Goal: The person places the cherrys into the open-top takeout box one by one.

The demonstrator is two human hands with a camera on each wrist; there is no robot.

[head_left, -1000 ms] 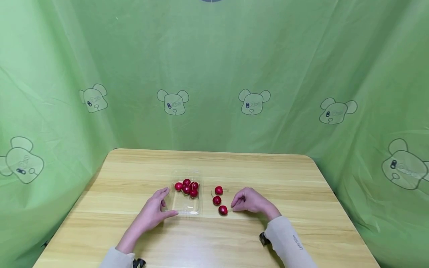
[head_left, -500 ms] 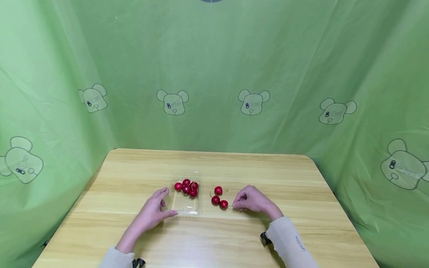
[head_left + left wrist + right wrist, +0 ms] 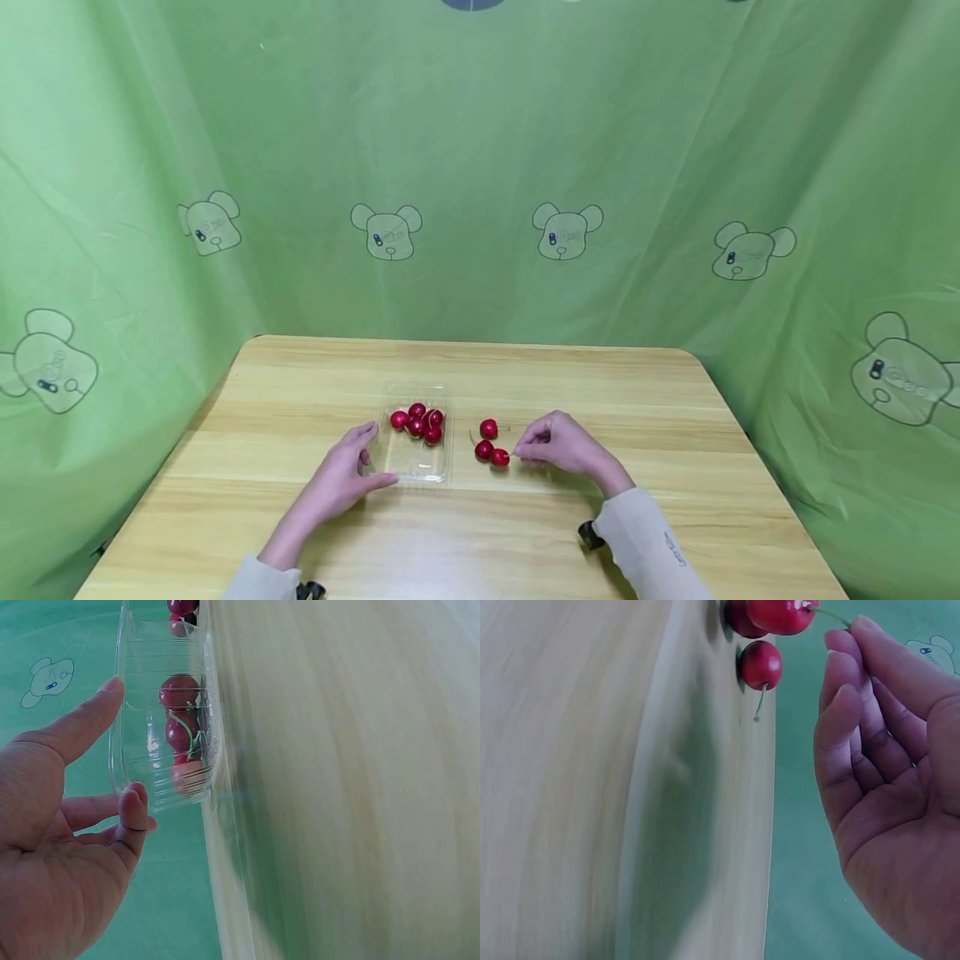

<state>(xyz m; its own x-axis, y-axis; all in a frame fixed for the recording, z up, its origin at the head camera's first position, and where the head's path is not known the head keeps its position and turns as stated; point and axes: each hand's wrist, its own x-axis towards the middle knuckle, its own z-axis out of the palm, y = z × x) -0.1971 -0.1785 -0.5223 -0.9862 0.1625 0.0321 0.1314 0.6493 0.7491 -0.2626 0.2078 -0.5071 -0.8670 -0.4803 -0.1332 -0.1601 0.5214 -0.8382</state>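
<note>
My right hand (image 3: pixel 558 442) pinches the thin green stem of a red cherry (image 3: pixel 780 613) between thumb and forefinger. Right beside it lies a second cherry (image 3: pixel 483 451); I cannot tell whether the held one still touches the tabletop. A third loose cherry (image 3: pixel 761 666), stem attached, is a little farther back. To the left stands a clear plastic box (image 3: pixel 408 465) with several cherries (image 3: pixel 416 427) inside. My left hand (image 3: pixel 342 475) rests against the box's near left corner, its thumb on the front rim and its spread fingers at the left side.
A pale wooden table (image 3: pixel 600 533) carries everything. Green curtain (image 3: pixel 480 283) with printed bear heads surrounds its back and sides. The loose cherries lie just right of the box.
The right hand has drawn the pinched cherry slightly back, up beside a loose one, and its stem now points up more steeply. The left hand and the box keep their place.
</note>
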